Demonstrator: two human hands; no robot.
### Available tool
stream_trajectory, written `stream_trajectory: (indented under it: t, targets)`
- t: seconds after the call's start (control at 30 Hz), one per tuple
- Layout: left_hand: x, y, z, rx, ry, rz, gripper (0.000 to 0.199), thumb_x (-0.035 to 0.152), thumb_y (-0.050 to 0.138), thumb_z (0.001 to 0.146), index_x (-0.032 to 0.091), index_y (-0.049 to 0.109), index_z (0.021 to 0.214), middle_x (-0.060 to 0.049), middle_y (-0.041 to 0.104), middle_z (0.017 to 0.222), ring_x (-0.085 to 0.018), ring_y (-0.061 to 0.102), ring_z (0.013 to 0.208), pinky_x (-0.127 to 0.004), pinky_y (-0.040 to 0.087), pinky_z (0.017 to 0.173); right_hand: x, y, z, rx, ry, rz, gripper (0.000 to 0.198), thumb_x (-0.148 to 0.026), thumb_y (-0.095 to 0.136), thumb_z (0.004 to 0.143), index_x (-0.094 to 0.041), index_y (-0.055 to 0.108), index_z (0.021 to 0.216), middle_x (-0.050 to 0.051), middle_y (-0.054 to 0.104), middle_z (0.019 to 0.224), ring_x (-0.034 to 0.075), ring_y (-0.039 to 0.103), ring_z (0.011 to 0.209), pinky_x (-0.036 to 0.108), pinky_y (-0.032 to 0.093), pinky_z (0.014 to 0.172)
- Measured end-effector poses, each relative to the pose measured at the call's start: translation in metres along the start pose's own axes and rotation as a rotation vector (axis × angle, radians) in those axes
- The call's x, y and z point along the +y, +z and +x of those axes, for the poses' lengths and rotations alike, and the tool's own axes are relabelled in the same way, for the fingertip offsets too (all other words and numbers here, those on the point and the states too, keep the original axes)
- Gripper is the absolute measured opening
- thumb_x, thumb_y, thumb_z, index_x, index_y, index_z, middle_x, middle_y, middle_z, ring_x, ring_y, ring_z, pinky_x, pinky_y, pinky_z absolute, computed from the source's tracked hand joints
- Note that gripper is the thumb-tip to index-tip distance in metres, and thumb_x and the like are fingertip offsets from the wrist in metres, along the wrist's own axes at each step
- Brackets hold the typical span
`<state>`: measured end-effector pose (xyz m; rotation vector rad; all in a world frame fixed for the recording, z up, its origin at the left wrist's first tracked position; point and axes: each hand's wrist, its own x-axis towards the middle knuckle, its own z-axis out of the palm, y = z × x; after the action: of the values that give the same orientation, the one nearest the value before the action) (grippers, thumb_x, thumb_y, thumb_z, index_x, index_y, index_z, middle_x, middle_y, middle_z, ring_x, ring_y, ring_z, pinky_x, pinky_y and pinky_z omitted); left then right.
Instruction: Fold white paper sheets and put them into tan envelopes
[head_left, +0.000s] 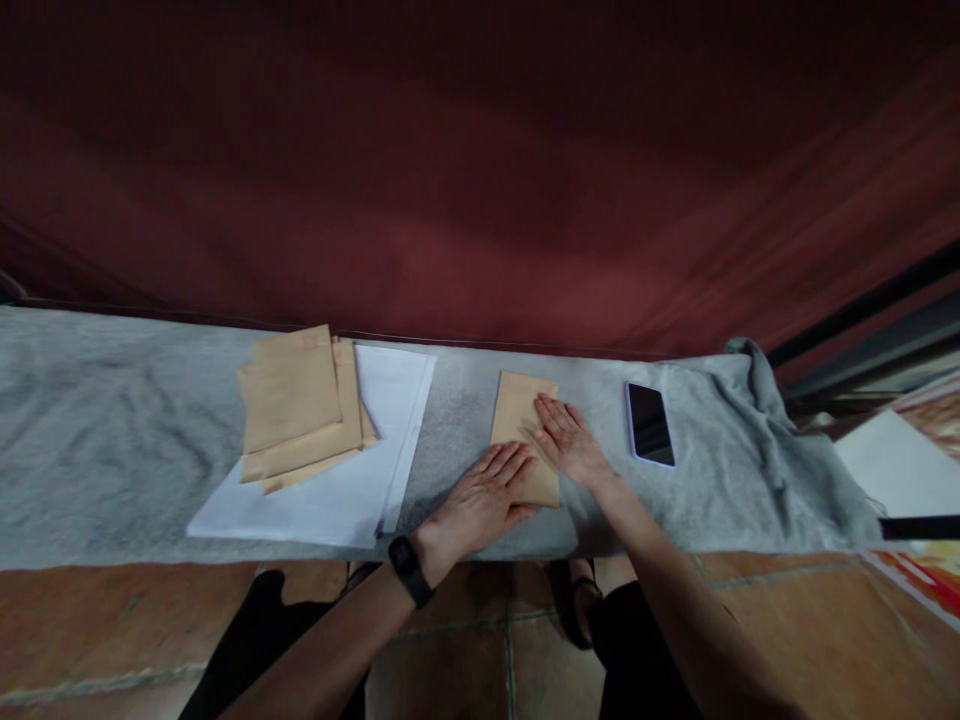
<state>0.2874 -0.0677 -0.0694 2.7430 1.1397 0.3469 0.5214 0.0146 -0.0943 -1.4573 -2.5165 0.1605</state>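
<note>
**Our left hand [480, 495] and right hand [576, 445] lay palm-down on a flat, tan, rectangular paper envelope [514, 405]**

Clock centred on that envelope, 12 pointing away from us. It lay on a soft, wrinkled, grey cloth [112, 440], long axis roughly 12 to 6.

Left: in from 7, over the envelope's lower-left part. Fingers straight, uncurled, close together, aimed at about 2. We had a black, smooth wristband [411, 572] on that wrist.

Right: in from 4, across the envelope's right edge. Fingers extended, aimed at about 11. We couldn't tell how hard either hand pressed.

Rest of the layout:
- 3 o'clock, near the right hand: a dark-screened, rectangular phone with a pale lilac edge [651, 425], face up, on the cloth.
- 9 to 10, well apart from our hands: a loosely fanned pile of tan paper envelopes [292, 390], faint red print near the top one's upper-right corner.
- 8 to 9: large, white, overlapping paper sheets [300, 515], partly under that pile.
- 12: a broad, dark red, upright surface [480, 200] behind the cloth.
- 6: orange-brown, square-cornered floor tiles [442, 670] below us.
</note>
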Motion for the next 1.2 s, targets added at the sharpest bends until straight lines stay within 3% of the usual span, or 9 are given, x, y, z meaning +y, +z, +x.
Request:
stream_trajectory:
  t: [0.2, 0.43, 0.8, 0.97, 1.2]
  targets:
    - [0.000, -0.003, 0.002, -0.017, -0.022, -0.050, 0.059, 0.049, 0.045, 0.103, 0.018, 0.039, 0.153, -0.011, 0.037, 0.163, -0.023, 0.028, 0.154, -0.041, 0.021, 0.127, -0.006, -0.003, -0.008, -0.028, -0.046, 0.039, 0.063, -0.048, 0.029, 0.108, -0.022, 0.016, 0.163, 0.009, 0.025, 0.168, 0.023, 0.025, 0.155, 0.051, 0.022, 0.127]
    - [-0.009, -0.004, 0.003, -0.030, -0.017, -0.104, 0.061, 0.042, 0.047, 0.103, 0.021, 0.030, 0.158, -0.010, 0.040, 0.162, -0.021, 0.032, 0.152, -0.041, 0.024, 0.126, -0.017, -0.007, -0.016, -0.057, -0.064, 0.037, 0.063, -0.049, 0.027, 0.108, -0.020, 0.019, 0.163, 0.009, 0.026, 0.168, 0.022, 0.024, 0.155, 0.049, 0.021, 0.128]
    - [-0.015, -0.005, 0.002, -0.056, -0.024, -0.135, 0.058, 0.042, 0.050, 0.102, 0.021, 0.037, 0.155, -0.009, 0.041, 0.161, -0.020, 0.034, 0.151, -0.042, 0.027, 0.126, -0.030, -0.014, -0.034, -0.103, -0.188, 0.084, 0.058, -0.042, 0.030, 0.109, -0.022, 0.021, 0.162, 0.008, 0.027, 0.167, 0.018, 0.027, 0.154, 0.048, 0.022, 0.128]
    - [-0.024, -0.011, -0.003, -0.065, -0.006, -0.204, 0.067, 0.040, 0.059, 0.098, 0.028, 0.032, 0.158, -0.006, 0.038, 0.163, -0.019, 0.030, 0.153, -0.041, 0.028, 0.126, -0.033, -0.021, -0.045, -0.113, -0.234, 0.136, 0.063, -0.043, 0.038, 0.107, -0.022, 0.018, 0.163, 0.009, 0.028, 0.166, 0.020, 0.027, 0.154, 0.049, 0.023, 0.128]
    - [-0.030, -0.020, -0.004, -0.048, -0.008, -0.306, 0.064, 0.026, 0.064, 0.094, 0.029, 0.040, 0.154, -0.004, 0.046, 0.159, -0.017, 0.037, 0.149, -0.038, 0.035, 0.123, -0.042, -0.030, -0.058, -0.170, -0.287, 0.181, 0.073, -0.048, 0.047, 0.103, -0.019, 0.016, 0.163, 0.012, 0.026, 0.167, 0.023, 0.026, 0.154, 0.052, 0.022, 0.128]
